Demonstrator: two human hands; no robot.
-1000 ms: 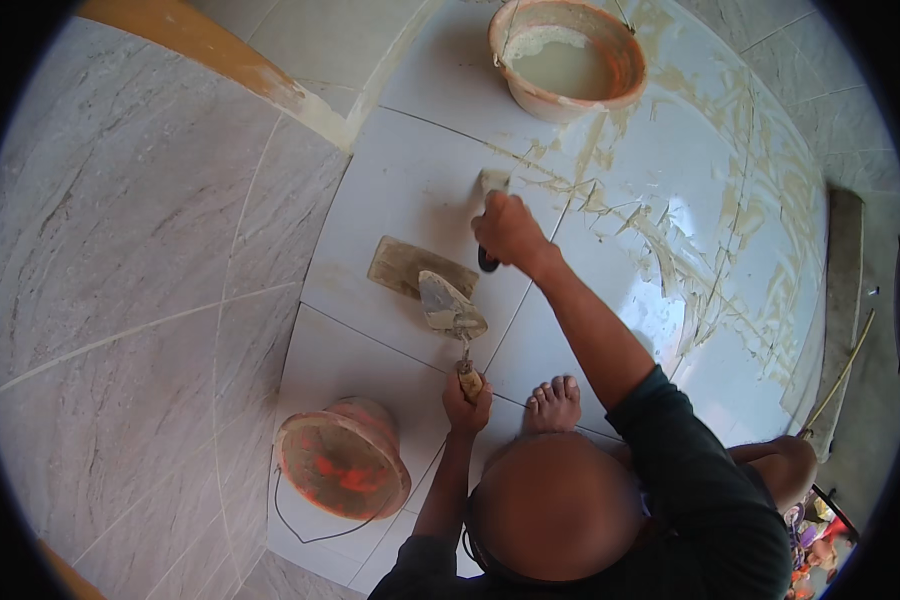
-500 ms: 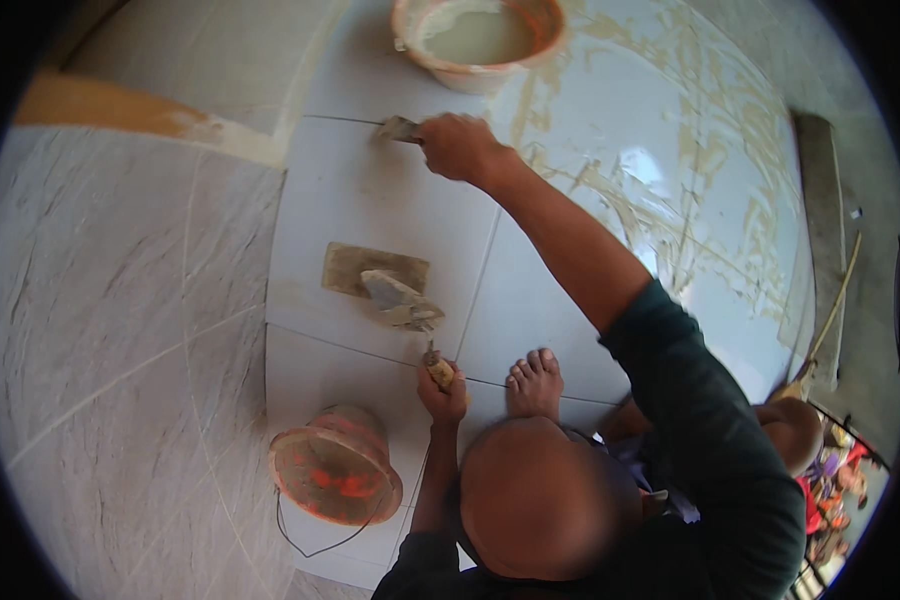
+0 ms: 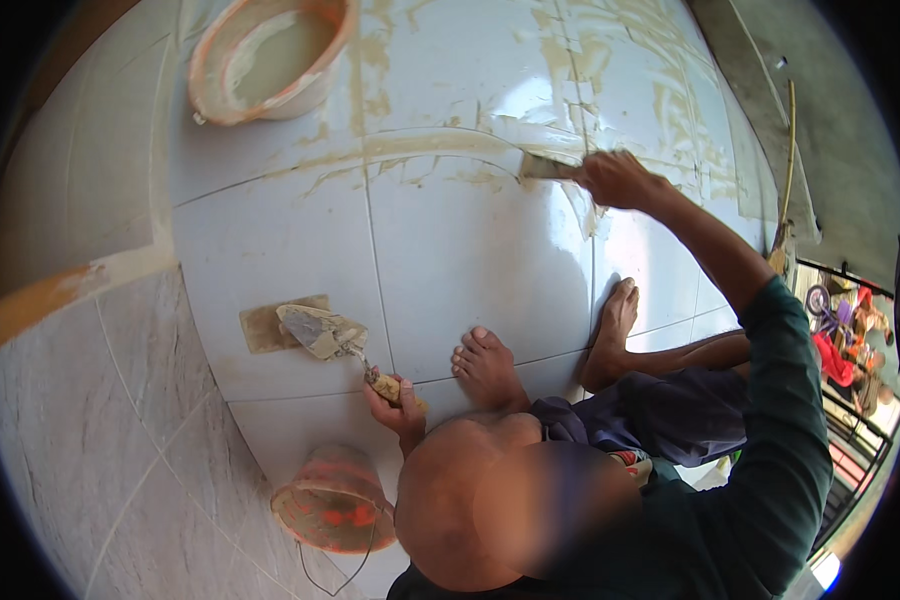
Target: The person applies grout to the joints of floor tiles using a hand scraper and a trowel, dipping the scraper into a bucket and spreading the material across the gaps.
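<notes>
My right hand grips a flat scraper, its blade on the white tiles at a pale beige, smeared joint. Lower and to the left, my left hand is closed round the wooden handle of a pointed trowel. The trowel's blade is coated with pale paste and overlaps a flat rectangular float lying on a tile. Above sits an orange bucket with cloudy pale liquid inside. An empty-looking, stained orange bucket with a wire handle stands below my left hand.
My bare feet rest on the tiles. Veined marble-look flooring lies left, beside an orange strip. At the right are a grey edge, a broom, a dark railing and a jumble of colourful objects.
My right hand with the scraper has swung rightward onto the smeared joint. The view has turned, shifting both buckets in the picture. My left hand still holds the trowel.
</notes>
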